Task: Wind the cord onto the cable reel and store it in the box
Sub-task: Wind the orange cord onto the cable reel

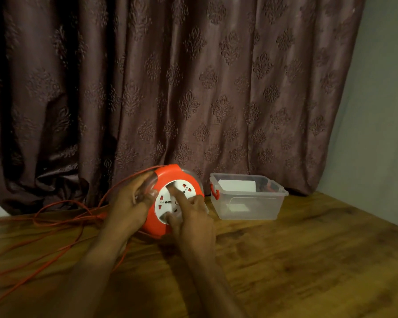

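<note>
An orange cable reel [168, 177] with a white socket face [170, 198] stands tilted on the wooden table [308, 260], its face toward me. My left hand [131, 200] grips its left rim, fingers curled over the clear edge. My right hand [191, 216] presses on the white face, its forefinger and thumb curled onto it. Orange cord [55, 226] runs off the reel's top left and lies in loose loops across the table's left side. A clear plastic box [248, 207] with a red latch [214, 192] sits open just right of the reel.
A brown patterned curtain [193, 88] hangs behind the table. A pale wall [381, 111] stands at the right. White items [237, 185] lie inside the box.
</note>
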